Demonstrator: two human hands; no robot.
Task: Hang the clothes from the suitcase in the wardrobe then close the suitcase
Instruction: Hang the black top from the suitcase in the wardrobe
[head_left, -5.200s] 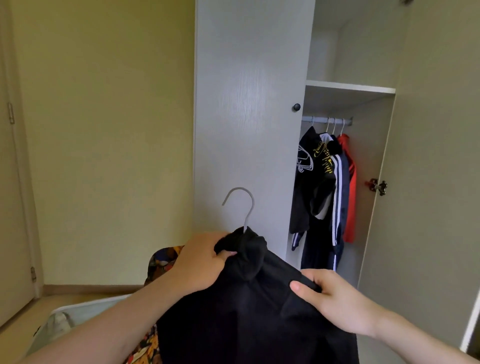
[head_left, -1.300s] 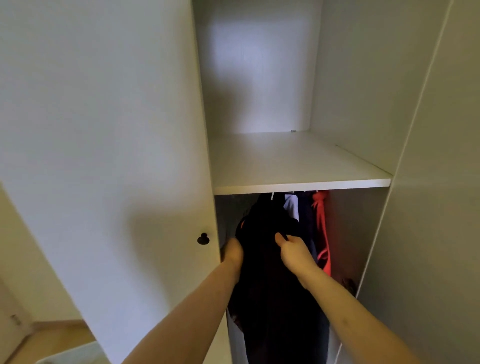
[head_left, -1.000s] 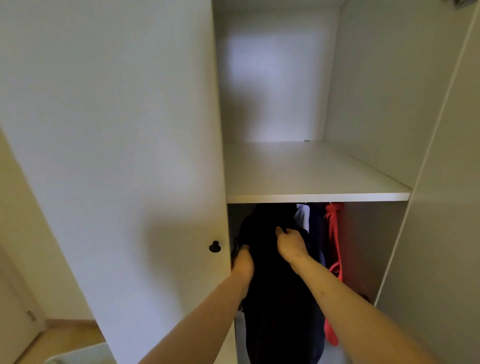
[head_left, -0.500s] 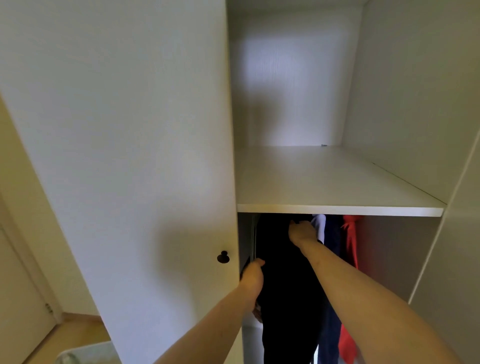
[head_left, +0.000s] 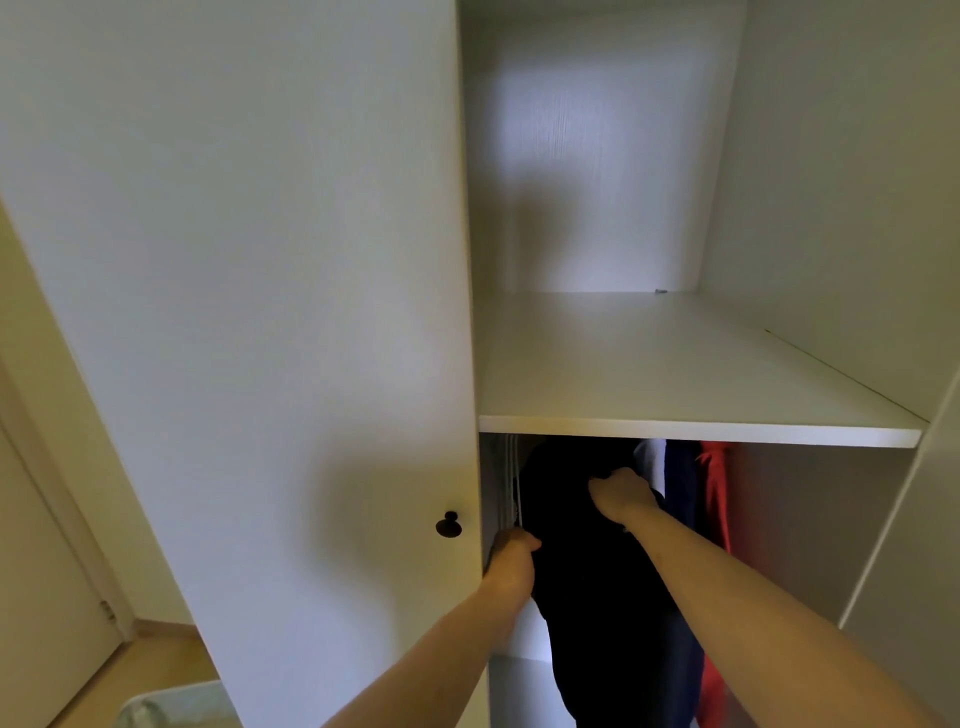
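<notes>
A black garment (head_left: 597, 582) hangs inside the open wardrobe, just below the white shelf (head_left: 675, 374). My right hand (head_left: 621, 493) grips its upper right shoulder near the top. My left hand (head_left: 511, 558) holds its left edge lower down, close to the door edge. The hanger and the rail are hidden behind the shelf. To the right hang a navy and white garment (head_left: 672, 488) and a red garment (head_left: 714, 493). A pale corner of the suitcase (head_left: 171, 706) shows at the bottom left.
The left wardrobe door (head_left: 260, 312) stands closed with a black knob (head_left: 448, 525) beside my left hand. The right door (head_left: 914, 545) is swung open at the right edge. A room door (head_left: 47, 571) and wood floor lie at the far left.
My right hand has come down from under the shelf to the garment's shoulder. My left hand stays on the left edge. The view has shifted slightly.
</notes>
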